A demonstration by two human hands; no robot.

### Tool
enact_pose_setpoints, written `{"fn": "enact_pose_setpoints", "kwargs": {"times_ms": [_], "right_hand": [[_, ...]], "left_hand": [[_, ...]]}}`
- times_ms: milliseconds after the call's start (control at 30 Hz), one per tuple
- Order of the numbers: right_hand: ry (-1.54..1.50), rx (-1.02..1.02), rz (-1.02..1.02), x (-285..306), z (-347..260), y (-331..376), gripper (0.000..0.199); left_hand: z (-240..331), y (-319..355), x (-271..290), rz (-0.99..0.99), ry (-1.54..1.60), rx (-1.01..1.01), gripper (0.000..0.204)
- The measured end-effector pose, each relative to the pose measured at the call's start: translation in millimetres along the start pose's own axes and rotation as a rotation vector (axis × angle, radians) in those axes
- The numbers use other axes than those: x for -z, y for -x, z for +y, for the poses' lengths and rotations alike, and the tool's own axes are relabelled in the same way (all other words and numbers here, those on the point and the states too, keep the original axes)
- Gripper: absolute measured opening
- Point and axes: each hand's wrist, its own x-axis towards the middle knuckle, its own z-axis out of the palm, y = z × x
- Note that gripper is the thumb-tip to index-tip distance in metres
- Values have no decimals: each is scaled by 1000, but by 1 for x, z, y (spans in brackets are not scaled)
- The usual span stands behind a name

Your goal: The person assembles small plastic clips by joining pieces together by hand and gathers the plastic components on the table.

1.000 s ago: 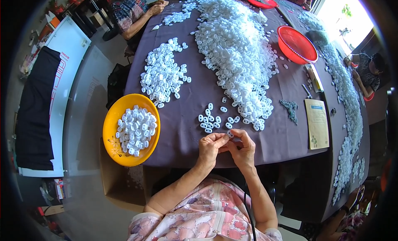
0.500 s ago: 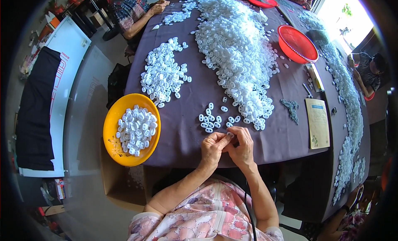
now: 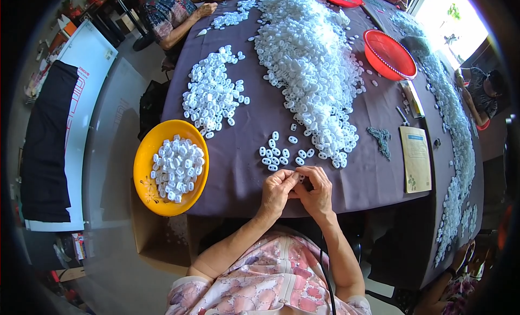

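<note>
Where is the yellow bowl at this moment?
In the head view the yellow bowl sits at the table edge, left of the left hand, holding white pieces.

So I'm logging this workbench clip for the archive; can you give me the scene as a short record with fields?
Left hand: left hand pinches a small white plastic piece at the table edge
Right hand: right hand meets the left on the same piece
Nearest things: small cluster of white pieces just beyond the fingers
Left side: yellow bowl holding white pieces
Table: purple cloth, large white heap, red basket
Others: another person's arm at the far end
</note>
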Motion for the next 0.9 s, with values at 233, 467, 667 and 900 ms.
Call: {"fn": "enact_pose_setpoints", "kwargs": {"times_ms": [233, 467, 667, 900], "right_hand": [[-2, -21, -31, 2, 0, 1, 26], [21, 25, -42, 3, 0, 2, 26], [17, 18, -41, 1, -1, 1, 24], [55, 49, -39, 0, 2, 3, 23]], "left_hand": [[-1, 1, 2, -2, 6, 9, 17], [0, 3, 6, -25, 4, 22, 18], [-1, 0, 8, -30, 35, 72, 19], [-3, 1, 5, 3, -60, -29, 19]]}}
